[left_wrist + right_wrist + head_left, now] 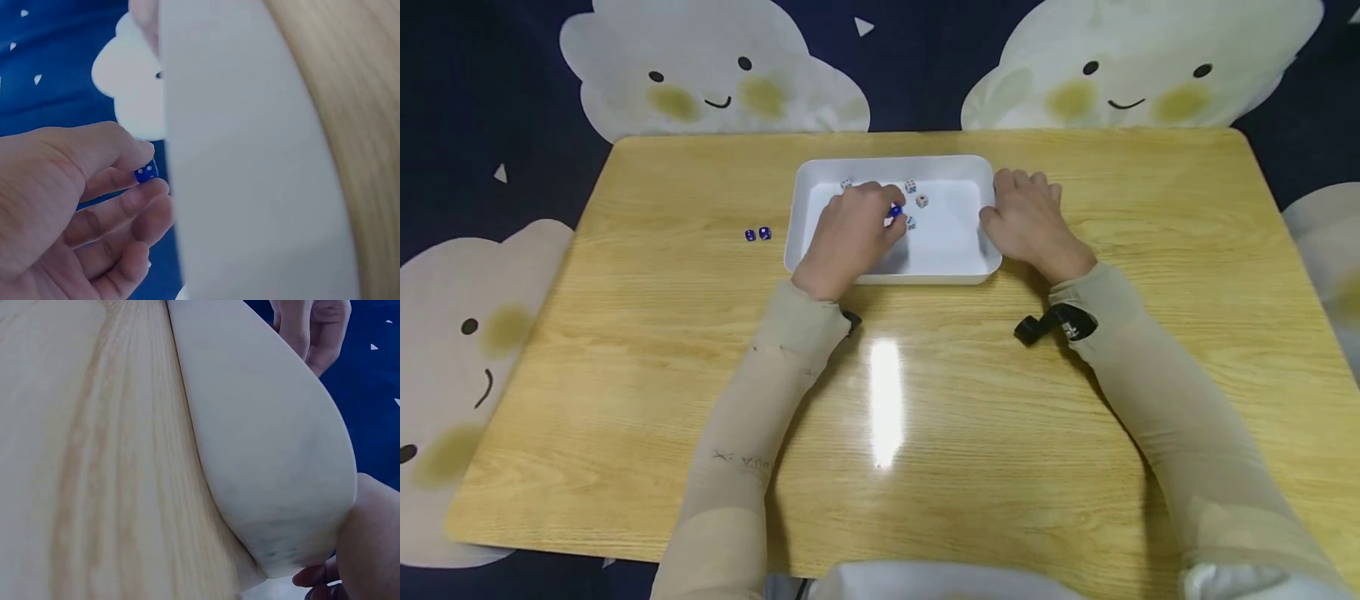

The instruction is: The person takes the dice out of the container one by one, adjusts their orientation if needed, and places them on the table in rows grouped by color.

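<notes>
My left hand (853, 229) is over the left half of a white rectangular tray (958, 250). Between thumb and fingertips it pinches a blue die (147, 171) with white dots, held above the tray floor. At the tray's right end my right hand (1033, 217) grips the wall, its thumb at the rim. Several light-coloured dice lie in the tray, among them a white die (911, 187) near the far wall and a die with a reddish dot (922, 201). The left hand covers part of the tray floor.
Two blue dice, one (750, 235) beside the other (765, 233), lie on the wooden table (662, 350) left of the tray. A dark cloth with cloud faces (917, 67) surrounds the table. A black strap device (1056, 323) sits on the right wrist.
</notes>
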The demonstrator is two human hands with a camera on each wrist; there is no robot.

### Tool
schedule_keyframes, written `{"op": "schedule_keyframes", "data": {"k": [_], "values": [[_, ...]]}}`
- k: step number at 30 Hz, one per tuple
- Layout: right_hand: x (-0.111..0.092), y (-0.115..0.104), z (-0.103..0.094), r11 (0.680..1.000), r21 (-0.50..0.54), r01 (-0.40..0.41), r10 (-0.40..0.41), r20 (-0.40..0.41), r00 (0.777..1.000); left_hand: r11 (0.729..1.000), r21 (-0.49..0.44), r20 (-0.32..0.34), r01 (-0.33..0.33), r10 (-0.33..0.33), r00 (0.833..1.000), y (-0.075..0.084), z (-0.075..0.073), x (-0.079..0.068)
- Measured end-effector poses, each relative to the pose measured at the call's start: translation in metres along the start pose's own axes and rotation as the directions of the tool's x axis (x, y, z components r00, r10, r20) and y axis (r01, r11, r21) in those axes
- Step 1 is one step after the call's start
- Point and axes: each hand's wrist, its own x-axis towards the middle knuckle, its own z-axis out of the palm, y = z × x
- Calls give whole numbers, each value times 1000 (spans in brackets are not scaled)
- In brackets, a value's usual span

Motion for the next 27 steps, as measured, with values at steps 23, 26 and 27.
{"op": "schedule_keyframes", "data": {"k": [23, 26, 27], "values": [[-1, 3, 3, 999, -34, 39, -41, -61, 997, 994, -32, -85, 101, -104, 991, -40, -32, -2], [-1, 3, 3, 999, -29, 37, -38, -61, 997, 993, -29, -96, 115, -117, 988, -46, -32, -3], [-2, 3, 3, 999, -28, 34, -36, -60, 998, 992, -30, -100, 119, -121, 988, -48, -33, -3]]}}
